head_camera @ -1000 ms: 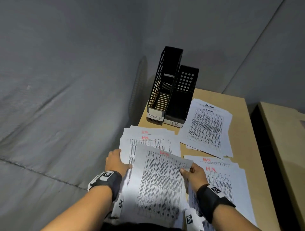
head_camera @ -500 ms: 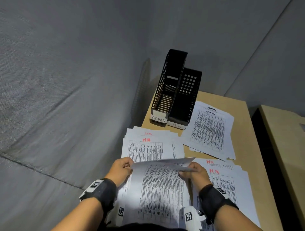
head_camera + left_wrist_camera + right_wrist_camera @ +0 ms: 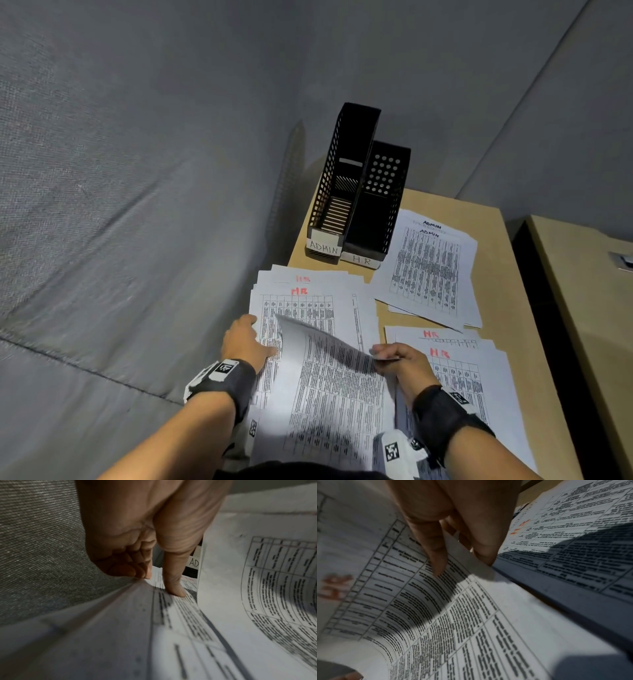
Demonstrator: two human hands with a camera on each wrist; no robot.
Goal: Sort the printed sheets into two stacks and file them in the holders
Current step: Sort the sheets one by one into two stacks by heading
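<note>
The sorting step was in hand: the right hand pinched a curled sheet at six o'clock, the left hand pressed the unsorted pile, and next it probably needed moving onto the HR stack at four o'clock.

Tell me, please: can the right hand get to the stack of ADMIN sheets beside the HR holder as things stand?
Probably yes. The ADMIN stack lies uncovered on the table, ahead of the right hand, with only flat HR sheets between. But that hand now pinches a lifted sheet, which it must release first.
</note>
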